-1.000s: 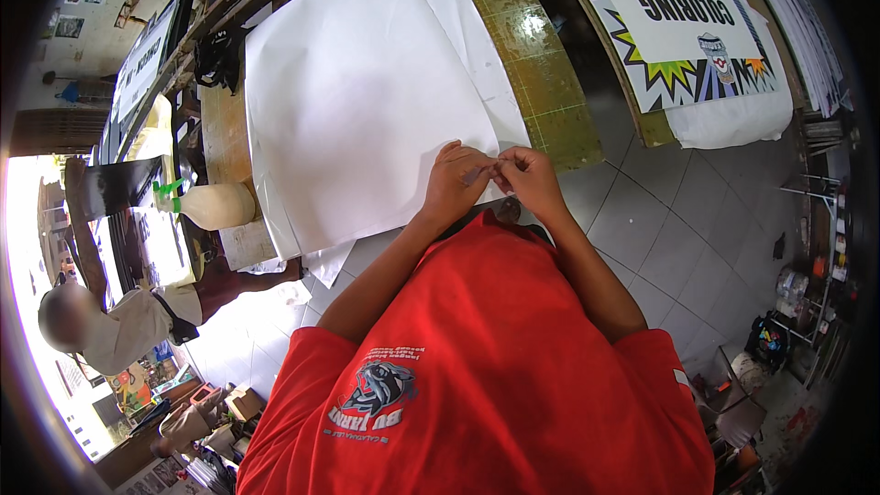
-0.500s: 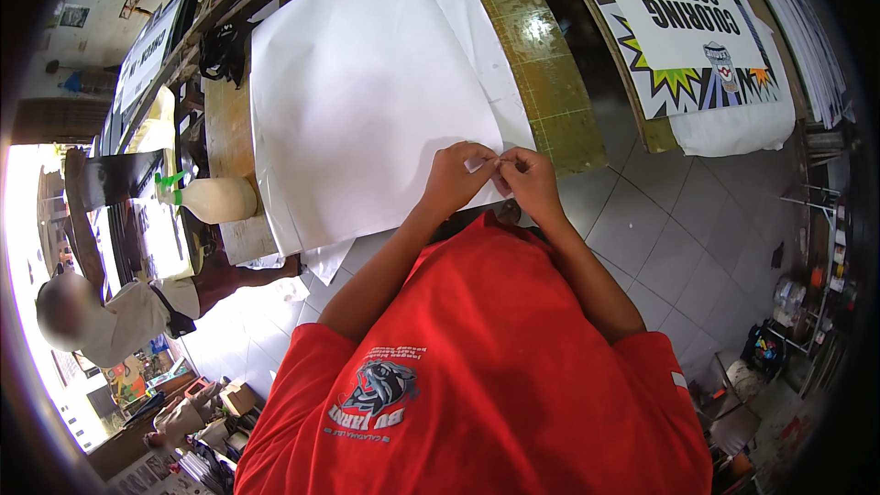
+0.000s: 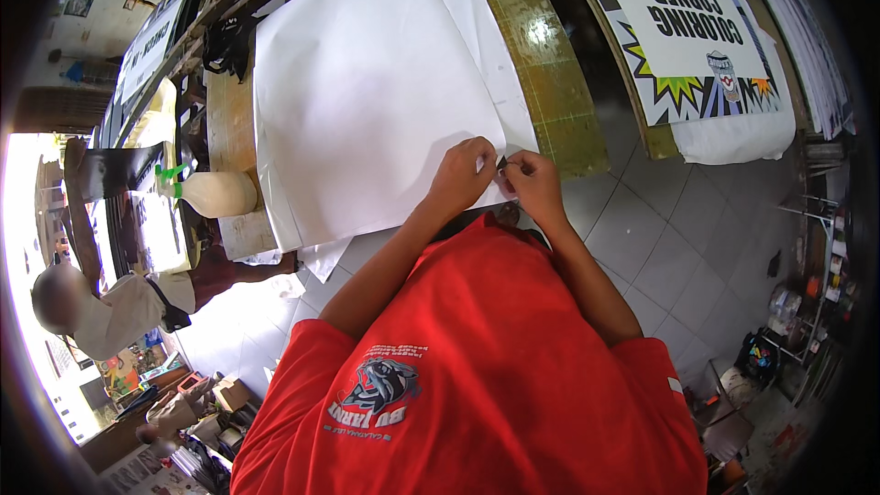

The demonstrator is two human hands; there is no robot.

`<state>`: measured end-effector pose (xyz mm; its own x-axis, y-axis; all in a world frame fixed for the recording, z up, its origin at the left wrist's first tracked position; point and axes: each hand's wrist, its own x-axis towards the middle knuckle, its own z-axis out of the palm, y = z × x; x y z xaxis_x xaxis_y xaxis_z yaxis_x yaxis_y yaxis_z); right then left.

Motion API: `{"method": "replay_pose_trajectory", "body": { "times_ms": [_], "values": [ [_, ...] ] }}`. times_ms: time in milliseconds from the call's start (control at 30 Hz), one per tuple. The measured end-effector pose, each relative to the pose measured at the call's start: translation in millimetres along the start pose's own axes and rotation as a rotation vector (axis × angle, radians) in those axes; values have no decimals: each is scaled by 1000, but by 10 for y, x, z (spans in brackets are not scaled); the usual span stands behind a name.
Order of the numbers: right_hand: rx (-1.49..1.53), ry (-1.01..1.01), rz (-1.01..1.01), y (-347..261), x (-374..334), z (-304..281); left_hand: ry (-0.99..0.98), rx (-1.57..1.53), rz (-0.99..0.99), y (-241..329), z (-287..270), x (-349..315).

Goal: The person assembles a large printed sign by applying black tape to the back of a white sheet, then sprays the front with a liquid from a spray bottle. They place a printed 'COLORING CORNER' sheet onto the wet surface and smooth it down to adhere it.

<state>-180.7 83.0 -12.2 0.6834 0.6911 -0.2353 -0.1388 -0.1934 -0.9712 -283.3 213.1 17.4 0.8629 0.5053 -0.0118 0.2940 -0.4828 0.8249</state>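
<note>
A large white sheet (image 3: 367,92) lies over the table in front of me, with a second white sheet (image 3: 477,23) showing from under its right side. At the near right corner of the top sheet, my left hand (image 3: 461,171) is closed, thumb and index finger drawn together. Close beside it, my right hand (image 3: 534,181) is also closed in a pinch. A small dark bit shows between the fingertips of both hands; its kind is too small to make out. The fingers hide the sheet's corner itself.
A green gridded cutting mat (image 3: 550,64) lies under the sheets on the right. A white bottle with a green top (image 3: 215,194) lies at the table's left edge. Printed boards (image 3: 678,27) rest on a stand at right. Another person (image 3: 128,312) is at far left.
My fingertips have drawn slightly apart, and a dark bit now shows between them. The view has shifted a little; the sheets stay in place.
</note>
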Motion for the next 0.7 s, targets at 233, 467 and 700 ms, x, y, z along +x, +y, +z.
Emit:
{"method": "replay_pose_trajectory", "body": {
  "times_ms": [233,467,700],
  "values": [
    [-315,47,-46,-117,28,-152,8,55,-16,-78,-60,128],
    [-603,70,-398,-361,54,-157,-57,97,-53,-75,-41,179],
    [-1007,-207,-792,-222,-126,-307,-56,197,28,-119,42,209]
  ]
}}
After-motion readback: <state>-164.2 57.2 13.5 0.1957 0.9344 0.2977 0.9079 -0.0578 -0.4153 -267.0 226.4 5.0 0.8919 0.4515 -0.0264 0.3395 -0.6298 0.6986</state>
